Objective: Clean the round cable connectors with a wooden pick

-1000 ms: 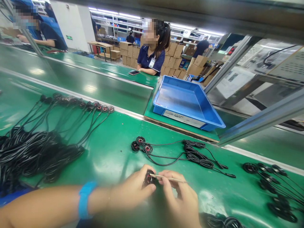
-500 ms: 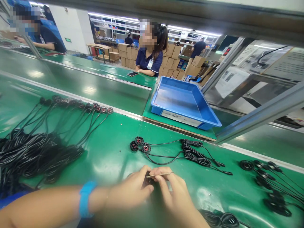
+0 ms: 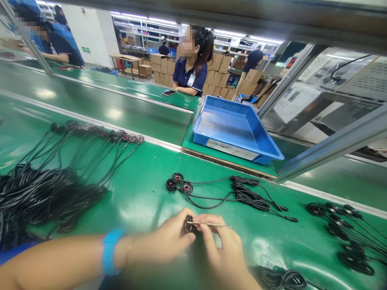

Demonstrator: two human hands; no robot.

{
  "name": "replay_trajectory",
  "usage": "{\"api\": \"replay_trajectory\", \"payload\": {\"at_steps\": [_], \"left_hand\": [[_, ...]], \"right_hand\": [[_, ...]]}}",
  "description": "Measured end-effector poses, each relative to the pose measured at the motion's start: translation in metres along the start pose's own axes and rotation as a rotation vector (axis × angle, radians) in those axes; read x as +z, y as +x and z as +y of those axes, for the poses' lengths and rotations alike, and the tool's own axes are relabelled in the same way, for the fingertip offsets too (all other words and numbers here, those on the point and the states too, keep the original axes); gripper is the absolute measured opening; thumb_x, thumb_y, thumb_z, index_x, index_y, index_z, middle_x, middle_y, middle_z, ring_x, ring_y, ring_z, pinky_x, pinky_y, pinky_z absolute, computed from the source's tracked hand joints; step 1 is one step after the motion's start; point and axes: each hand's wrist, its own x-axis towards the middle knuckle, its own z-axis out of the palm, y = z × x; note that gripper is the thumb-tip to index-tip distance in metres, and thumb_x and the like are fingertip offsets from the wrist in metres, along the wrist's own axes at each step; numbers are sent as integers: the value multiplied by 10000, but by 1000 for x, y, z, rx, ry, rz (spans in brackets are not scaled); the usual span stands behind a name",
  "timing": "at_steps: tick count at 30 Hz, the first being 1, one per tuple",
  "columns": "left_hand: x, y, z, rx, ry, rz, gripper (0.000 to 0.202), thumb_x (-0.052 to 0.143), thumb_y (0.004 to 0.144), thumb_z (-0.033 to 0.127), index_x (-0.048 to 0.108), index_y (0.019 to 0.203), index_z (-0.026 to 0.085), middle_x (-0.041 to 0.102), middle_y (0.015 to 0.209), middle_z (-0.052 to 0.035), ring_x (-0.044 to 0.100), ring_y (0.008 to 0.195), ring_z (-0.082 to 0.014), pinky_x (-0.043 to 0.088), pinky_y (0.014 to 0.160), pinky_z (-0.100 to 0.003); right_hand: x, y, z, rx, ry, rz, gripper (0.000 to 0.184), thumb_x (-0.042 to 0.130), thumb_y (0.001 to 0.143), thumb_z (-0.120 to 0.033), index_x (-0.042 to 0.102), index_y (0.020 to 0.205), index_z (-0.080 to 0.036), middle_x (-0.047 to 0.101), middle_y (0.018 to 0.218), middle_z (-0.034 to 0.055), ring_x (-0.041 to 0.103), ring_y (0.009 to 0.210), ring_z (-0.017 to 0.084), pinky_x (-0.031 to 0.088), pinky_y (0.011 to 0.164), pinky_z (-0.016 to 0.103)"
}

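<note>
My left hand [image 3: 165, 241], with a blue band on the wrist, pinches a small round black part with a red centre [image 3: 187, 226] just above the green bench. My right hand [image 3: 223, 249] grips a thin wooden stick [image 3: 207, 224] whose tip rests on that part. Just beyond lie three like round parts [image 3: 179, 183] on black leads, their bundled cables [image 3: 250, 195] trailing right. A coiled cable [image 3: 282, 278] lies under my right wrist.
A big heap of black cables [image 3: 45, 193] with a row of round parts [image 3: 127, 137] fills the left. More round parts [image 3: 341, 225] lie at right. A blue tray [image 3: 237, 131] stands beyond, a slanted metal bar [image 3: 332, 145] to its right. A person in a dark shirt [image 3: 190, 72] stands across the belt.
My hands stay together on the part; the stick's angle shifts slightly and the round part shows again between my fingers. The view drifts a little.
</note>
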Motion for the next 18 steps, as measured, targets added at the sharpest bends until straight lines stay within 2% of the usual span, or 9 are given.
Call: {"api": "replay_trajectory", "payload": {"at_steps": [5,7,11,13,16,18], "left_hand": [[1,-1,2,-28,-8,18,207,458,942,212,431,1148,207,566,1051,-41,527,942,-190,433,823,-308],[0,-1,3,-27,27,12,211,468,926,185,439,1133,206,572,1041,-37,533,929,-188,432,825,-311],[1,-1,4,-20,75,16,186,475,908,170,451,1091,195,567,1005,-37,536,920,-191,433,824,-318],[2,-1,5,-13,62,23,197,472,901,159,440,1091,197,557,990,-32,530,909,-186,435,795,-306],[3,-3,5,-4,57,21,296,489,863,110,405,1129,207,536,942,-12,516,843,-169,424,709,-277],[3,-4,5,3,76,25,333,493,861,108,382,1157,214,527,922,-2,503,792,-160,411,676,-272]], "right_hand": [[0,0,-1,-14,-19,119,153,542,907,-125,613,997,-227,703,940,19,706,818,133,588,706,224],[0,0,-1,4,-8,76,170,525,918,-125,609,1013,-237,698,949,9,702,818,124,582,707,217],[0,1,2,-50,25,-44,206,511,920,-112,593,1055,-245,689,967,7,682,903,135,562,801,254],[-1,0,3,-69,33,11,219,540,896,-90,592,1050,-238,685,958,12,674,897,138,557,803,262],[-2,-2,4,-73,63,170,236,582,850,-52,594,1011,-224,672,909,18,668,857,148,560,739,265],[-2,-3,3,-64,91,222,241,583,838,-42,588,1003,-218,661,880,22,665,847,156,563,700,267]]}}
